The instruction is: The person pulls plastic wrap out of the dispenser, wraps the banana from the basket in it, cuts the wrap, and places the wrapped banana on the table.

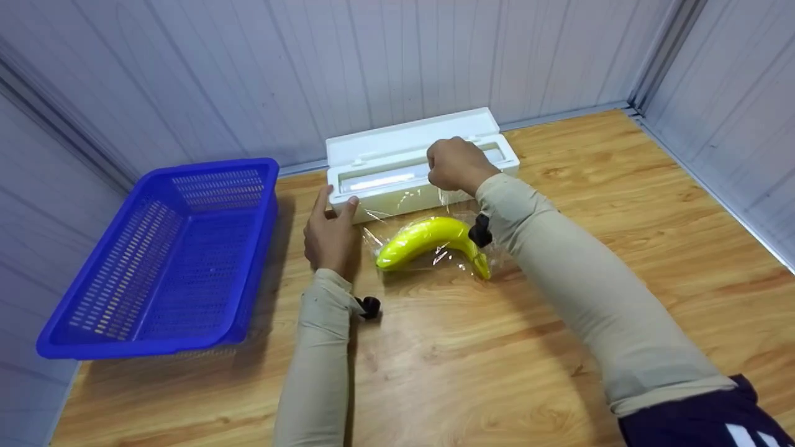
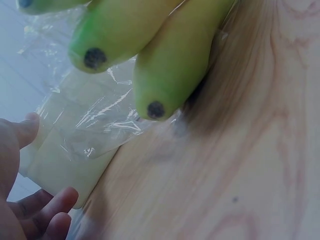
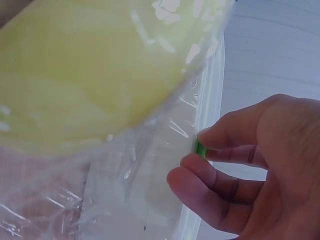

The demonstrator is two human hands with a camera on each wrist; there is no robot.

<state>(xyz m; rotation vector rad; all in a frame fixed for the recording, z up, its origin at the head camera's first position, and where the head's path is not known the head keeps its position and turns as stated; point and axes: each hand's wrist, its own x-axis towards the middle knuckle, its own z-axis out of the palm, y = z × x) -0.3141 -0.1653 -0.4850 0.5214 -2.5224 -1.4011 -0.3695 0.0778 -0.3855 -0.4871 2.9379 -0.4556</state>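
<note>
A long white cling film dispenser [image 1: 397, 206] stands along the back wall with its lid [image 1: 410, 139] raised. My left hand [image 1: 330, 239] holds its left end, thumb at the front and fingers round the side. Above the dispenser's right half, my right hand [image 1: 458, 164] pinches a small green slider [image 3: 201, 150] at the long edge, seen in the right wrist view. Clear film [image 2: 102, 117] stretches from the dispenser over a bunch of yellow bananas [image 1: 425, 239] lying just in front. Greenish, dark-tipped ends of the bananas fill the upper left wrist view.
A blue plastic basket [image 1: 245, 298] with slotted sides stands at the left of the wooden table [image 1: 447, 366]. Pale panelled walls [image 1: 410, 62] border the table at the back and sides. Both forearms wear beige sleeves [image 1: 577, 279] with black wrist mounts.
</note>
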